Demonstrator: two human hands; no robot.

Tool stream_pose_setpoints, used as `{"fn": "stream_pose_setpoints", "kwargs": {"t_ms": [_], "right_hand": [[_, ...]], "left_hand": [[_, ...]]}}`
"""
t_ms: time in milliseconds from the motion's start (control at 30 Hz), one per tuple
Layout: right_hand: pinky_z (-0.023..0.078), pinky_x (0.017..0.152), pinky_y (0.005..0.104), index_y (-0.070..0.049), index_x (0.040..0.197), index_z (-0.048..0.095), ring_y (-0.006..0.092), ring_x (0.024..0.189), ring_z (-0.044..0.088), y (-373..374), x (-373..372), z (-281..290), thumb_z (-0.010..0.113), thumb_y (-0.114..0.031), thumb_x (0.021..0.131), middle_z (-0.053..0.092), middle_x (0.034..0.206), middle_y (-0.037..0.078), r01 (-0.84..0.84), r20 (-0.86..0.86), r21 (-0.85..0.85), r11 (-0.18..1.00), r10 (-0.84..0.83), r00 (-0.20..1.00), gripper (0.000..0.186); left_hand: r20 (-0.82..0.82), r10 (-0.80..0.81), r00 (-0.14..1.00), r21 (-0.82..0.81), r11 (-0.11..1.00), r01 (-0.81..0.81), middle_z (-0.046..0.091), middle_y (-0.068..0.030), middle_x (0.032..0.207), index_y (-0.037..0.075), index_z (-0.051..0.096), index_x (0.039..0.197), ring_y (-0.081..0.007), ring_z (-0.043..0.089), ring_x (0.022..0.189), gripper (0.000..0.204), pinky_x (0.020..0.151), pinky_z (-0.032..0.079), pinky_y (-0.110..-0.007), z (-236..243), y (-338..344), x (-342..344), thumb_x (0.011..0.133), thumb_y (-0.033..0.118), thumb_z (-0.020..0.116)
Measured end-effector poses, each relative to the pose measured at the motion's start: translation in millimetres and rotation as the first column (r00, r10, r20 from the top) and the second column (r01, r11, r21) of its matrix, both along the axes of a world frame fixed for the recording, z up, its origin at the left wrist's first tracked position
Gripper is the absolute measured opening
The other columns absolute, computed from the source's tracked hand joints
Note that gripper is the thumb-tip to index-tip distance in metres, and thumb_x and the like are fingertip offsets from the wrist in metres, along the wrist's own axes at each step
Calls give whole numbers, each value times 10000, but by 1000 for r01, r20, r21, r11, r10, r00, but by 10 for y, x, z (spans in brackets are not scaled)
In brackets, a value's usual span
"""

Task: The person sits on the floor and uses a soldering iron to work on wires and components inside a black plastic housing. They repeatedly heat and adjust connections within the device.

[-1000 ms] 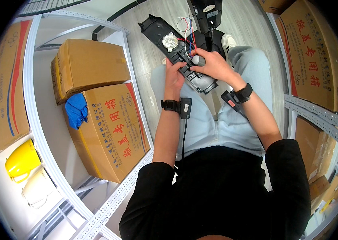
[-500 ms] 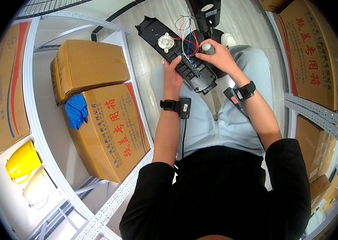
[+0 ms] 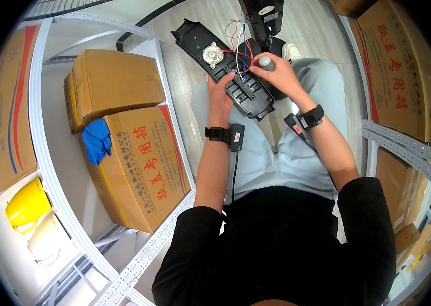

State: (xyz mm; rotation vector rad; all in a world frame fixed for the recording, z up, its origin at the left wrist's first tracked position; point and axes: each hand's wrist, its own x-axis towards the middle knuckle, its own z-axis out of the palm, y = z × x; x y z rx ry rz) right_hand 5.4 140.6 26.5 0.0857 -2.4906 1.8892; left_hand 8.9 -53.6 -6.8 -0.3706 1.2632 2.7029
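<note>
A long black plastic panel [image 3: 195, 43] with a round clear-and-metal part [image 3: 213, 53] and red, white and blue wires [image 3: 246, 46] lies at a slant over my legs. My left hand [image 3: 220, 94] grips its near left side, thumb on top. My right hand [image 3: 282, 76] is closed on a small grey cylinder [image 3: 265, 62] beside the wires at the panel's right, fingertips close to the board [image 3: 241, 84]. Whether the fingertips also pinch a wire is too small to tell. Beyond the panel stands a black upright housing [image 3: 261, 18] on a dark base.
Metal shelves with cardboard boxes [image 3: 134, 168] flank me on both sides. A blue cloth [image 3: 97, 140] hangs on a left box; a yellow cup [image 3: 28, 201] and a white cup [image 3: 47, 239] stand on the left shelf. My legs [image 3: 317, 81] are below my hands.
My right hand has moved up and right with the grey cylinder, away from the middle of the panel. The panel has shifted slightly left, and its wires have moved.
</note>
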Motion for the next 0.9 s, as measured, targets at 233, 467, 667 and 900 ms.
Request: {"fn": "stream_pose_setpoints", "kwargs": {"t_ms": [233,467,667,900], "right_hand": [[453,584,245,-36,846,699,51,635,549,199,-59,311,783,-355,828,649,700,-14,184,137,-108,977,-169,976,331],[483,758,295,-17,922,709,158,865,621,365,255,1345,800,-250,801,648,941,63,201,-294,282,938,-115,949,278],[486,847,303,-28,987,720,199,951,637,351,282,1571,811,-173,761,674,1015,80,84,-395,22,996,-69,916,284],[506,889,333,-73,1003,738,221,1002,657,-294,-93,1118,830,-194,751,698,1044,84,95,-440,99,991,-42,897,294]], "left_hand": [[24,4,1000,26,1000,-4,641,-96,1117,68,485,1244,-230,665,978,542,843,562,-379,6,-13,1,772,-136,657],[42,41,998,51,998,-43,634,-98,1114,73,477,1233,-231,663,958,548,823,569,-381,-32,-41,21,764,-139,665],[10,76,997,52,996,-76,659,-104,1075,54,534,1182,-242,671,934,465,816,574,-392,-32,-18,14,776,-132,663],[-16,69,997,41,997,-69,632,-94,1100,80,477,1235,-235,657,956,544,838,564,-383,-28,-19,35,772,-124,674]]}}
